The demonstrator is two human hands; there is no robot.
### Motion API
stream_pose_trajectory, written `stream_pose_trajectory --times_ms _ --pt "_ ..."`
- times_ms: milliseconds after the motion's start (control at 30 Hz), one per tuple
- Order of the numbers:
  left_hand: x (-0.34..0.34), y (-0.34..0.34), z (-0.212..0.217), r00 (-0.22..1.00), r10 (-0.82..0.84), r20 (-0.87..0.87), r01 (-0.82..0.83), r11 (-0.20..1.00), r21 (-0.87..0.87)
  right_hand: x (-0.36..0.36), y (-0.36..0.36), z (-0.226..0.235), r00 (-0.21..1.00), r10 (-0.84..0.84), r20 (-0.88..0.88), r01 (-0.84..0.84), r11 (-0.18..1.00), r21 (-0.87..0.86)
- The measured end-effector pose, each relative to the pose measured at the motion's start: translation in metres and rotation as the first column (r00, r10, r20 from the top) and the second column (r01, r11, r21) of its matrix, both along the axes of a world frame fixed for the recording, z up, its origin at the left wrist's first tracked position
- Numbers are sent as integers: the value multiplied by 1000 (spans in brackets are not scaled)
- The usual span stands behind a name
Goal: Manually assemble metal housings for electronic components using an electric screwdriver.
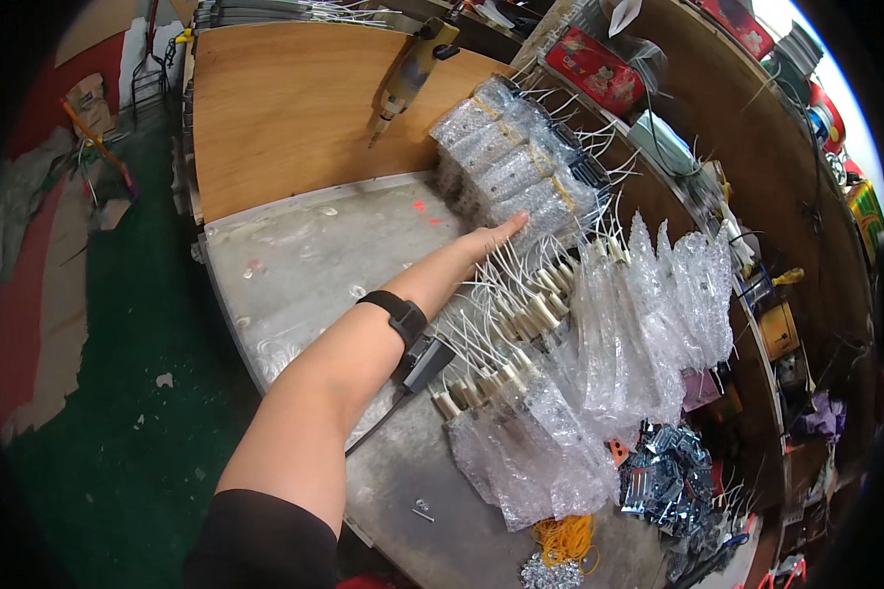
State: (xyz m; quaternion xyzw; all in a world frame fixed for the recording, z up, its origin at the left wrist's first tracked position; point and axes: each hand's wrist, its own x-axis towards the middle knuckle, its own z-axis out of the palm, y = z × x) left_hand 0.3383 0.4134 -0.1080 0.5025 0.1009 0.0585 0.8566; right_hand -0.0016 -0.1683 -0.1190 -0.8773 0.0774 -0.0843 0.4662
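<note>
My left hand (502, 237) reaches to the nearest of several bubble-wrapped bundles (540, 208) stacked at the back of the bench. Its thumb lies on the wrap and the other fingers are hidden against the bundle, so the hand appears closed on it. Yellow rubber bands circle these bundles, and white wires stick out of their far ends. A black strap (395, 312) with a black box (424, 363) is around my left forearm. Close by the hand lie cream-coloured parts with white wires (535, 312), partly inside clear bubble-wrap sleeves (609, 344). My right hand is out of view.
A yellowish power screwdriver (414, 71) hangs before the wooden panel (295, 108). Toward the near right of the grey bench (304, 265) lie dark metal pieces (666, 479), orange rubber bands (565, 538) and small silvery parts (550, 571). A cluttered shelf (688, 177) lines the right side.
</note>
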Motion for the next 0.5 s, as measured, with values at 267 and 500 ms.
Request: stream_pose_trajectory --times_ms 267,500 --pt "17 6 -1 938 297 -181 -258 942 213 1 2 2 999 -21 -43 23 999 43" --pt "5 9 -2 998 58 10 -58 997 -50 0 2 2 992 -77 -104 90 988 125"
